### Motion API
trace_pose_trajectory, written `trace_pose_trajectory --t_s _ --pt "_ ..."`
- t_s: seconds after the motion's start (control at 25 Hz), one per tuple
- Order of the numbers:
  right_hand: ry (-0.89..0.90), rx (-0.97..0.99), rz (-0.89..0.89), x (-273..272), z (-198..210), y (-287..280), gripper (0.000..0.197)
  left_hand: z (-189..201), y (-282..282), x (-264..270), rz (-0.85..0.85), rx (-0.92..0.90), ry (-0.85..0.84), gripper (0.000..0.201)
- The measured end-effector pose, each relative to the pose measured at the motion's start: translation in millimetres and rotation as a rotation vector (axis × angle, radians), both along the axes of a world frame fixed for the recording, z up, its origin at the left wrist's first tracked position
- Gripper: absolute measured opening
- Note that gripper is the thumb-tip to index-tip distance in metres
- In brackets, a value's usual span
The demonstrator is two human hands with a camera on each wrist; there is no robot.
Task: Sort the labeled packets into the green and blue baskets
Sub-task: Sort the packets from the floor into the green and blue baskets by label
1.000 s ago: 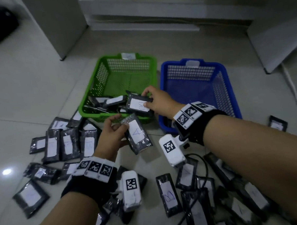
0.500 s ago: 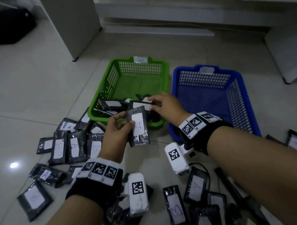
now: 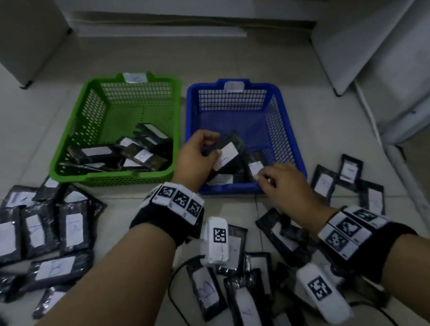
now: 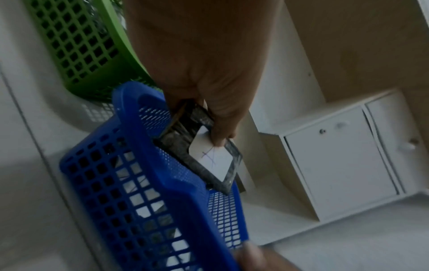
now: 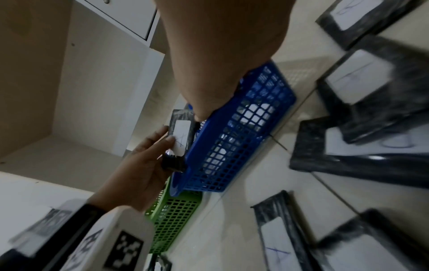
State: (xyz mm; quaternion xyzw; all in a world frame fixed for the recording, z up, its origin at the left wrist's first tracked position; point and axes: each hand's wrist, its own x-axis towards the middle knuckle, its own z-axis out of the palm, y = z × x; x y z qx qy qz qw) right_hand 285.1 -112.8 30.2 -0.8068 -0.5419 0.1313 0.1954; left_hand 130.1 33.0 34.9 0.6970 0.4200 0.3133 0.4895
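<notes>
Packets (image 3: 207,291) with white labels lie scattered on the tiled floor (image 3: 30,136) nearest the camera, more of them at the left and right, with a black cable among them. Both forearms reach forward over them, each wrist wearing a black band with coded markers. The right hand (image 3: 284,184) hovers at the near rim of the blue basket (image 3: 287,125), knuckles up, fingers loosely bent and holding nothing. The left hand (image 3: 196,153) is farther in, over the blue basket's near left corner, thumb and fingers pinching a labeled packet (image 3: 227,151) tilted above the few packets lying inside. Left of it, the green basket (image 3: 68,149) holds a pile of packets. Beyond the baskets stand pale cabinets (image 3: 376,45).
</notes>
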Motion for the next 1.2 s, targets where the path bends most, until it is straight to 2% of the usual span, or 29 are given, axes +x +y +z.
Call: trace_pose_trajectory --t_s 0.2,0.28,0.4,0.48,0.56,0.6,0.68,0.8,0.88,0.92,0.96,1.04,1.12,1.2 --pt "-0.005 0.020 0.076 12.1 -15.3 -29.3 0.023 -19.8 4.2 19.5 -0.310 0.149 0.478 0.022" --pt "0.030 -0.001 0.114 15.2 -17.5 -28.4 0.028 -23.9 4.7 18.9 -0.326 0.194 0.543 0.023" --pt "0.116 0.019 0.106 17.5 -9.1 -33.6 0.034 -22.4 -9.2 14.9 -0.272 0.348 0.434 0.024" --pt "0.097 0.190 -0.017 18.5 -5.3 -49.3 0.033 -20.6 -36.9 3.1 -0.135 0.436 0.270 0.019" --pt "0.063 0.256 -0.188 16.5 -6.8 -73.9 0.028 -23.4 -74.9 -13.0 -0.050 0.457 0.175 0.011" --pt "0.091 0.218 -0.258 14.2 -8.9 -83.1 0.025 -27.3 -90.2 -20.4 -0.061 0.407 0.178 0.008" --pt "0.151 0.021 -0.335 10.0 -16.0 -100.7 0.025 -45.1 -115.6 -29.7 -0.129 0.209 0.285 0.010" --pt "0.027 -0.292 -0.312 5.9 -25.7 -109.1 0.056 -71.2 -130.7 -34.6 -0.173 0.048 0.538 0.045" --pt "-0.060 -0.384 -0.295 5.5 -30.8 -104.6 0.076 -72.4 -134.0 -32.9 -0.167 0.008 0.570 0.066" --pt "-0.075 -0.424 -0.299 6.2 -33.4 -101.4 0.083 -69.4 -134.1 -30.2 -0.163 -0.035 0.564 0.071" --pt "-0.075 -0.466 -0.306 7.1 -36.3 -98.5 0.086 -66.6 -133.0 -27.2 -0.159 -0.083 0.568 0.071" --pt "-0.061 -0.501 -0.319 7.1 -40.6 -94.6 0.085 -60.9 -128.5 -22.1 -0.158 -0.143 0.593 0.056" --pt "0.032 -0.394 -0.332 5.1 -39.5 -92.2 0.072 -55.8 -121.6 -19.8 -0.166 -0.158 0.569 0.036" --pt "0.244 -0.200 -0.339 1.9 -34.0 -93.2 0.054 -50.3 -113.1 -20.2 -0.173 -0.232 0.471 0.027"
